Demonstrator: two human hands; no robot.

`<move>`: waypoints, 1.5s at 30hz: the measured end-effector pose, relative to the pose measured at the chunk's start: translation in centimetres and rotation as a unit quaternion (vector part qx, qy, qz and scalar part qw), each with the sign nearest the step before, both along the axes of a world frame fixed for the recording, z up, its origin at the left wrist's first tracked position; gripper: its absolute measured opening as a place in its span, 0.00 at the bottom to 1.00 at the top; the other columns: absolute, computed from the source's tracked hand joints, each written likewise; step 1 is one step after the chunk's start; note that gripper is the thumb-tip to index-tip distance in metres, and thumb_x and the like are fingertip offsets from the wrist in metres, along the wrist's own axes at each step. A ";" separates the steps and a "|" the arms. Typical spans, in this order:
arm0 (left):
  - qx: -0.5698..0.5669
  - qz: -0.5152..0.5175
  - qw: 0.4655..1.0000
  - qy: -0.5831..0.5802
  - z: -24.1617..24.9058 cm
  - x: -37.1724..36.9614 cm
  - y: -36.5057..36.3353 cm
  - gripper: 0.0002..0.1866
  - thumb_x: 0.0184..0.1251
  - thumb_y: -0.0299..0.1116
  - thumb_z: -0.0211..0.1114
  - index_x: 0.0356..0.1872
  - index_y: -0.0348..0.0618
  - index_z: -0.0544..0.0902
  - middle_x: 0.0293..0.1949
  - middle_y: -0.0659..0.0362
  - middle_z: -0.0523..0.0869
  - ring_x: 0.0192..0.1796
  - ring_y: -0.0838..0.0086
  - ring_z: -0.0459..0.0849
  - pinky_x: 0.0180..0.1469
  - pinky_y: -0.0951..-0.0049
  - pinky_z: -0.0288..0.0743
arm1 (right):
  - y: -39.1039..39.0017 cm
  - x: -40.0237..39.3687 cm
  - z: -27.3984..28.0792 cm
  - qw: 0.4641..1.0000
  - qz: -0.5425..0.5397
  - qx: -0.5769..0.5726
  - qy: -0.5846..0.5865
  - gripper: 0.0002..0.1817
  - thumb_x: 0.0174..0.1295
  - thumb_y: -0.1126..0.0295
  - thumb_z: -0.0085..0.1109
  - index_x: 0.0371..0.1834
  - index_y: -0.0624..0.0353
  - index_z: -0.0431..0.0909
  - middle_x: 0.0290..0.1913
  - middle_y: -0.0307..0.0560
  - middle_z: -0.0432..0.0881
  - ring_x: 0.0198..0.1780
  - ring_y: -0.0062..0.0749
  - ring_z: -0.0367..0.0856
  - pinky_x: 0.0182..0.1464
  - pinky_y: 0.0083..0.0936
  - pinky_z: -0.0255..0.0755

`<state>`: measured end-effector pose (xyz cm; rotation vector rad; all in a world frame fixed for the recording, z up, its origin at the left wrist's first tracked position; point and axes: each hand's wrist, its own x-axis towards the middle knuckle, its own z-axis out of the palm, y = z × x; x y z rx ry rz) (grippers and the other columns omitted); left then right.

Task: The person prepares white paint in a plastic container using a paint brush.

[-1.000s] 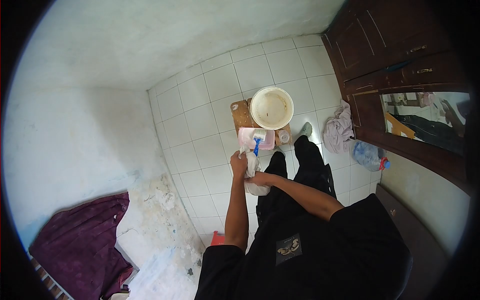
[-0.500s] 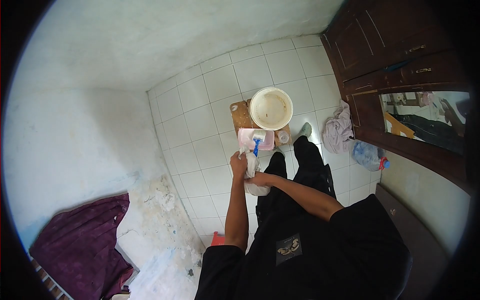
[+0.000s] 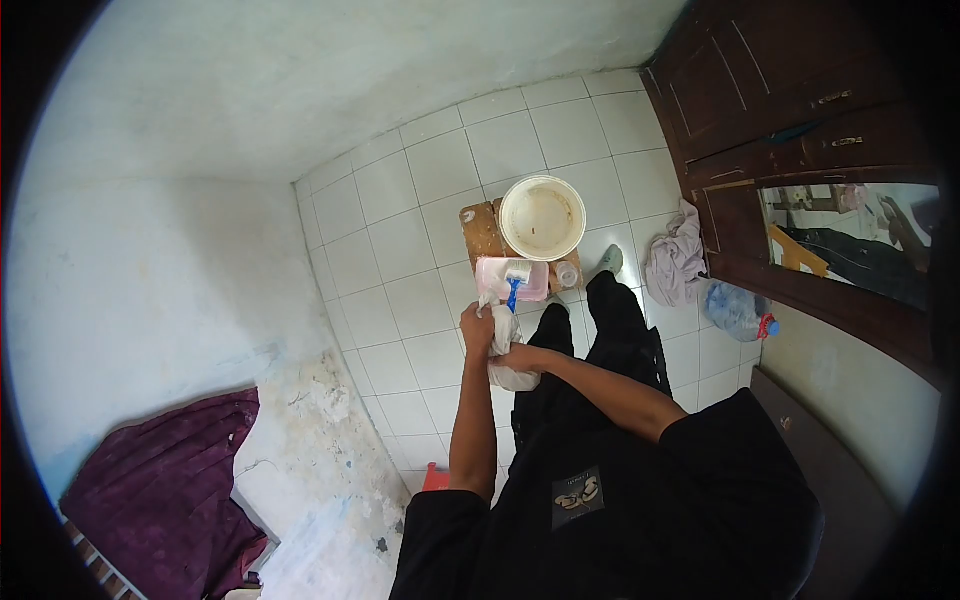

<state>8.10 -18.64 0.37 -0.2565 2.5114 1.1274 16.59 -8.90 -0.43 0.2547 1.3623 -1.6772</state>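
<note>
My left hand (image 3: 478, 328) is closed around the gathered top of a white bag (image 3: 505, 325), whose loose end pokes up above the fingers. Lower down, my right hand (image 3: 518, 358) grips the same bag, its fingers partly hidden. The bag's rounder lower part hangs beneath the right hand, in front of my legs. Just beyond the hands, a pink tray (image 3: 538, 286) holds a paint brush (image 3: 514, 290) with a blue handle and a pale head. The handle points towards me over the tray's near rim.
A white bucket (image 3: 543, 218), the tray and a small clear cup (image 3: 566, 274) stand on a low wooden stool (image 3: 480, 230). To the right are a crumpled cloth (image 3: 676, 258), a large plastic bottle (image 3: 735, 312) and a dark wooden cabinet (image 3: 735, 225). Purple fabric (image 3: 165, 490) lies lower left.
</note>
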 end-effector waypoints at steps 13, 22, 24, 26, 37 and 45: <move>-0.004 0.003 1.000 0.003 -0.5 -0.4 -0.2 0.14 0.59 0.33 0.60 0.39 0.32 0.84 0.32 0.39 0.85 0.38 0.47 0.85 0.43 0.58 0.77 | 0.2 -0.3 0.1 1.000 0.002 -0.010 0.014 0.30 0.65 0.57 0.55 0.67 0.60 0.65 0.62 0.57 0.73 0.62 0.44 0.72 0.64 0.35 0.63; -0.003 0.002 1.000 -0.012 -0.5 -0.4 -0.2 0.14 0.60 0.33 0.60 0.39 0.31 0.83 0.33 0.38 0.85 0.38 0.45 0.85 0.43 0.57 0.77 | 1.3 -1.3 3.3 1.000 0.006 0.004 -0.014 0.31 0.65 0.55 0.55 0.68 0.59 0.64 0.63 0.57 0.72 0.62 0.45 0.72 0.64 0.35 0.63; -0.013 -0.004 1.000 0.002 -0.5 -0.4 -0.1 0.13 0.60 0.33 0.60 0.38 0.31 0.83 0.32 0.38 0.85 0.38 0.45 0.85 0.43 0.57 0.76 | 1.1 -1.1 2.5 1.000 0.008 0.008 -0.012 0.32 0.65 0.55 0.55 0.68 0.59 0.64 0.63 0.57 0.72 0.62 0.45 0.71 0.63 0.35 0.63; -0.011 -0.003 1.000 -0.001 0.0 -0.5 0.0 0.13 0.60 0.33 0.60 0.38 0.31 0.83 0.32 0.38 0.85 0.38 0.45 0.85 0.43 0.57 0.76 | 0.2 -0.5 -0.1 1.000 0.017 -0.010 -0.006 0.32 0.65 0.55 0.55 0.68 0.59 0.63 0.63 0.56 0.72 0.63 0.44 0.71 0.63 0.35 0.63; -0.008 -0.004 1.000 0.005 0.1 -0.8 0.1 0.13 0.60 0.32 0.60 0.39 0.32 0.83 0.33 0.38 0.85 0.39 0.45 0.85 0.43 0.57 0.76 | 0.6 -0.9 0.6 1.000 0.007 -0.019 -0.013 0.31 0.64 0.56 0.56 0.67 0.59 0.65 0.62 0.54 0.74 0.61 0.42 0.73 0.62 0.34 0.64; -0.005 0.000 1.000 0.001 0.3 -0.9 0.1 0.13 0.60 0.33 0.61 0.39 0.32 0.83 0.32 0.38 0.85 0.38 0.45 0.85 0.42 0.57 0.76 | 0.8 -1.3 1.5 0.999 0.004 -0.013 -0.032 0.31 0.64 0.56 0.57 0.68 0.58 0.65 0.62 0.54 0.74 0.61 0.42 0.73 0.62 0.34 0.65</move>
